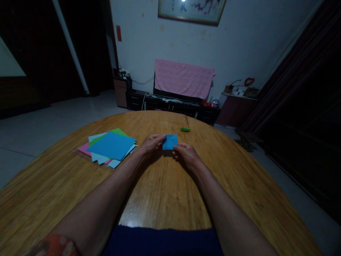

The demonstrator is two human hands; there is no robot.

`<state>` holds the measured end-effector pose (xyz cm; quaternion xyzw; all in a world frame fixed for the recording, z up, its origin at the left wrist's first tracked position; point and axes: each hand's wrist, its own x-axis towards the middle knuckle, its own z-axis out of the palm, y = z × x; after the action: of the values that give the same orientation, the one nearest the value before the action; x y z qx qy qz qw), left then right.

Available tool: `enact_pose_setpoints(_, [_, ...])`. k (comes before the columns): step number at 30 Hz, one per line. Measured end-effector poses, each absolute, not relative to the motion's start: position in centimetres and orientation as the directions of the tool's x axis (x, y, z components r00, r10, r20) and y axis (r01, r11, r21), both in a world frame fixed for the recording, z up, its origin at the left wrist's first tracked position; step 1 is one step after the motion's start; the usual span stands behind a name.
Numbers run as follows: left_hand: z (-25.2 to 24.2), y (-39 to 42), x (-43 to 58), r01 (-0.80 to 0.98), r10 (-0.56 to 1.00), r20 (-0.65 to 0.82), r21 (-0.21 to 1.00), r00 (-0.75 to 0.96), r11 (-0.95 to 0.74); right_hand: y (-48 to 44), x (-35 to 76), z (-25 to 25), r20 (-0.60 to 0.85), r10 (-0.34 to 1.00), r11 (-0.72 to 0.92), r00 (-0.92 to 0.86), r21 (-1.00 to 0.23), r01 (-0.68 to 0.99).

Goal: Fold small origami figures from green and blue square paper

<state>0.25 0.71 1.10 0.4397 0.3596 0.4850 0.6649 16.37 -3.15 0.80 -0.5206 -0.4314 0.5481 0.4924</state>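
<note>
Small blue paper sq. (169, 142) betw. both hands, over mid-far part of round wood table (170, 192), approx. centre L-R; can't tell if lower edge touches the top. Faint creases on it; layers too small to count. L hand (152, 144) pinches its left edge, thumb nr upper left corner; R hand (186, 154) grips lower right corner betw. thumb & fingers. Just beyond, slightly R: green folded paper piece (185, 129), pointed ends, lying on table, apart from both hands. To L, nr L forearm: fanned pile of paper sheets, blue sheet (113, 145) on top, green, pink, pale blue sheets poking out under. Near edge: dark blue cloth (165, 241); patterned orange-red sleeve (60, 245) at bottom L. Past table: low black cabinet (160, 104), pink cloth (183, 79) draped over dark panel on it; framed pic. (191, 16) on wall above, cut by top edge. Far R: dark curtain (269, 78). Room dim.
</note>
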Motion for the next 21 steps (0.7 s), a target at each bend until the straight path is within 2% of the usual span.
enact_pose_setpoints(4, [0.38, 1.08, -0.14, -0.28, 0.934, -0.072, 0.943, 0.35, 0.178, -2.64, 16.73, 0.79, -0.158, 0.986, -0.141, 0.054, -0.961, -0.236])
enact_pose_setpoints(7, [0.31, 0.96, -0.26, -0.179, 0.912, -0.033, 0.977, 0.409, 0.116, -2.53, 16.67, 0.77, -0.155, 0.985, -0.124, 0.082, -0.947, -0.297])
enact_pose_setpoints(11, [0.74, 0.53, -0.17, -0.101, 0.923, 0.041, 0.995, 0.381, -0.003, -2.53, 16.44, 0.7, -0.156, 0.984, -0.122, 0.088, -0.943, -0.31])
enact_pose_setpoints(21, [1.17, 0.13, -0.25, -0.084, 0.944, 0.067, 0.996, 0.322, -0.042, -2.8, 16.73, 0.62, -0.134, 0.991, -0.136, -0.027, -0.947, -0.29])
